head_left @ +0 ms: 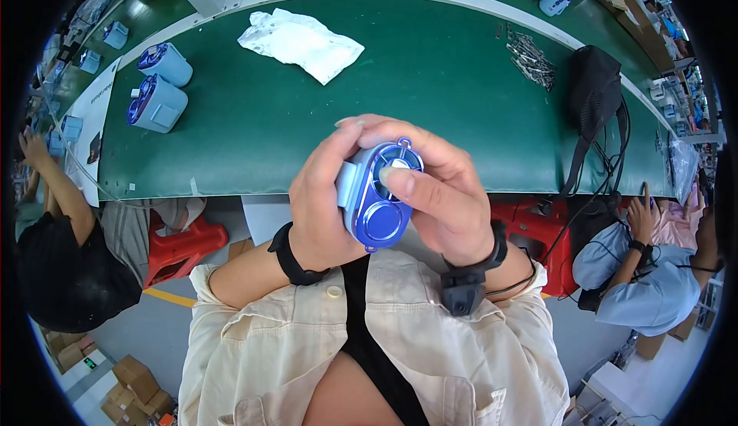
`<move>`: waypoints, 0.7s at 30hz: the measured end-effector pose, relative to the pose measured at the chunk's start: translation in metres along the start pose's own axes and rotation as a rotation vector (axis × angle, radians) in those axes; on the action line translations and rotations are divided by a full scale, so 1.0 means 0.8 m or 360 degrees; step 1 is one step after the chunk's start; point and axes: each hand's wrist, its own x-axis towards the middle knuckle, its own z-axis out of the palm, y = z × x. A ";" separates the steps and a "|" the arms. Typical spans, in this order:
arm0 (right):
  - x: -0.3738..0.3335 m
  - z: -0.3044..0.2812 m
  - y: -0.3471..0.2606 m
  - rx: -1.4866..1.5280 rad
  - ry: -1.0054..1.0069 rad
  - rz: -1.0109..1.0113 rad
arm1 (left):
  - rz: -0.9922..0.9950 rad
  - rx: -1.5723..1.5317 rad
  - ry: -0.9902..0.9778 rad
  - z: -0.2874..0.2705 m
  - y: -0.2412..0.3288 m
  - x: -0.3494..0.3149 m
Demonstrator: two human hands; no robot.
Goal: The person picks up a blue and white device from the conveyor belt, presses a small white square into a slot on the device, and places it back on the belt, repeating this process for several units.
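You are clasping the blue device (372,200) between your left hand (314,191) and right hand (452,191) over the near edge of the green table (430,72), seemingly mid-work, while two similar units (167,109) are standing leftward, their completion unclear.

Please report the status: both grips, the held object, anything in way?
Left grip holding blue device. Right grip opposite, thumb on its top. No obstruction visible.
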 end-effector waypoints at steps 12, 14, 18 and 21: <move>0.005 -0.022 -0.020 -0.0108 -0.0127 0.0287 | -0.0081 -0.0117 -0.0203 -0.001 0.004 -0.005; 0.008 -0.024 -0.021 -0.0086 -0.0182 0.0305 | -0.0101 -0.0098 -0.0218 -0.002 0.004 -0.006; 0.004 -0.021 -0.022 -0.0031 -0.0101 0.0385 | -0.0131 -0.0112 -0.0210 -0.001 0.001 -0.006; 0.008 -0.015 -0.038 0.0147 -0.0022 0.0472 | -0.0136 -0.0149 -0.0191 -0.001 0.000 -0.003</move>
